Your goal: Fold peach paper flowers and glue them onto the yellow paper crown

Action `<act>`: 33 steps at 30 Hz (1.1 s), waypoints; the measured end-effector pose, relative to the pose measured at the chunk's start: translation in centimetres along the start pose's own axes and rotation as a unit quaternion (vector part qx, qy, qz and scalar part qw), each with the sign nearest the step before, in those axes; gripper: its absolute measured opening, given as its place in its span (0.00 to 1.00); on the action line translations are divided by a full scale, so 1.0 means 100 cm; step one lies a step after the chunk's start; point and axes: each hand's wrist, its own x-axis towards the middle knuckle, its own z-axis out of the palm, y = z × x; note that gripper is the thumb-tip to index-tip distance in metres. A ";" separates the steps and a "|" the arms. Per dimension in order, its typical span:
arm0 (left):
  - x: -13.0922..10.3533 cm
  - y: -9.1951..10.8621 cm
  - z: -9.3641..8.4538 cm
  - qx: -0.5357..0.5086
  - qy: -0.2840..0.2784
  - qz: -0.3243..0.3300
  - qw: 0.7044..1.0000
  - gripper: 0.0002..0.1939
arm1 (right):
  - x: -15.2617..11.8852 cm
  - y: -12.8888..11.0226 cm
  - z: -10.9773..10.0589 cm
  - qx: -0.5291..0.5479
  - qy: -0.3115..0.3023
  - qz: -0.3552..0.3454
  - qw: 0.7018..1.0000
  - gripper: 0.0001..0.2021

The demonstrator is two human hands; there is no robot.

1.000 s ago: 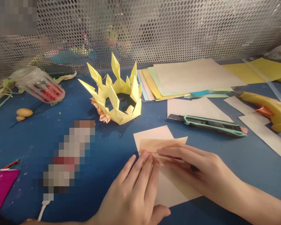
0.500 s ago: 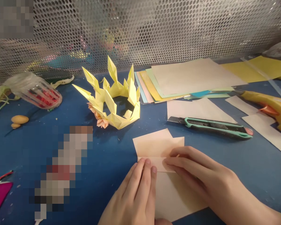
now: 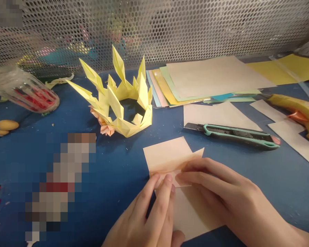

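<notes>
A pale cream sheet of paper (image 3: pixel 195 212) lies at the front centre, its upper end folded into a narrow strip. Another pale piece of paper (image 3: pixel 167 154) sticks out beyond the fold. My left hand (image 3: pixel 150 212) rests on the left part of the folded strip, fingers stretched out and slightly apart, fingertips pressing down at the crease. From the right, my right hand (image 3: pixel 218 192) pinches the strip, whose right corner tilts upward. The thumb of my right hand is hidden.
A yellow folded-paper crown (image 3: pixel 131 128) stands behind the paper. A utility knife (image 3: pixel 237 135) with its blade out lies at right, near paper scraps (image 3: pixel 216 113) and a yellow glue gun (image 3: pixel 293 106). Coloured sheets (image 3: pixel 211 79) are stacked behind. At left lies a clear jar (image 3: pixel 36 96).
The folded strip's right corner has risen and the crease bends. My left fingers have spread a little and shifted right along the strip. The view has moved slightly.
</notes>
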 end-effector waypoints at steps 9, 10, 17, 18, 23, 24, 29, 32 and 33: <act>0.005 0.001 -0.007 -0.018 -0.005 -0.001 1.000 0.23 | -0.001 0.005 0.000 -0.014 -0.002 0.013 1.000 0.13; 0.005 0.001 -0.008 -0.015 -0.005 0.002 1.000 0.23 | -0.002 0.005 0.000 -0.015 -0.002 0.015 1.000 0.13; 0.004 0.002 -0.013 0.003 0.001 0.009 1.000 0.22 | -0.004 0.000 0.002 -0.051 0.000 0.021 0.998 0.11; 0.004 0.003 -0.013 0.004 0.004 0.010 1.000 0.22 | -0.004 0.000 0.003 -0.060 0.005 0.022 0.998 0.11; 0.006 0.004 -0.014 0.024 -0.001 0.018 1.000 0.22 | 0.000 -0.001 0.003 -0.093 0.039 0.012 0.995 0.09; 0.006 0.004 -0.015 0.027 0.002 0.018 0.999 0.22 | 0.000 -0.001 0.003 -0.096 0.043 0.011 0.994 0.08; 0.012 0.003 -0.017 0.025 0.023 0.030 0.999 0.21 | 0.001 0.000 0.004 -0.105 0.050 0.013 0.993 0.05; 0.015 0.001 -0.018 0.018 0.025 0.035 0.999 0.20 | 0.000 0.000 0.004 -0.113 0.058 0.018 0.992 0.05; 0.016 0.000 -0.018 0.013 0.028 0.035 0.999 0.20 | 0.000 0.000 0.004 -0.115 0.058 0.018 0.991 0.05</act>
